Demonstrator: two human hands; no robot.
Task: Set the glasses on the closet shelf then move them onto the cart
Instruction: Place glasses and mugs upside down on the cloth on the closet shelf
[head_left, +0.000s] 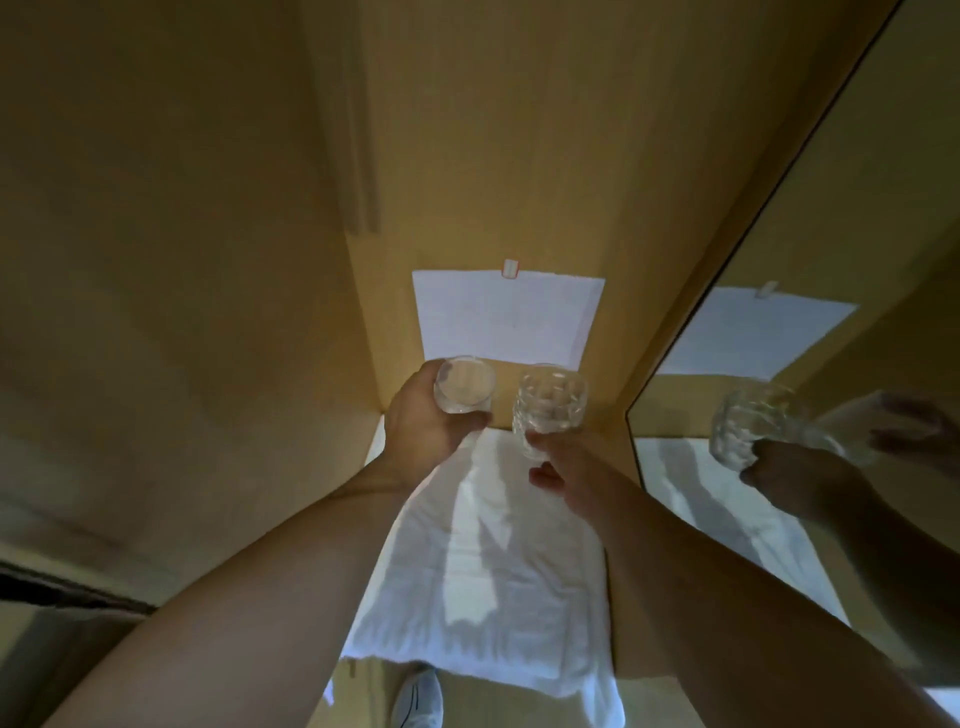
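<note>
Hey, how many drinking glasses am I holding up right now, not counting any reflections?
2. A smooth glass is gripped in the left hand; a dimpled glass is held in the right hand. The shapes in the mirror at right are only reflections.

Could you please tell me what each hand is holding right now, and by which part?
The left hand grips the smooth glass around its side wall. The right hand has its grip at the lower part of the textured glass.

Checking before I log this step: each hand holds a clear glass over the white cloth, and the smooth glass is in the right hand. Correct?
Not quite. The head view shows the smooth glass in the left hand; the right hand holds the dimpled glass, both over the white cloth.
</note>
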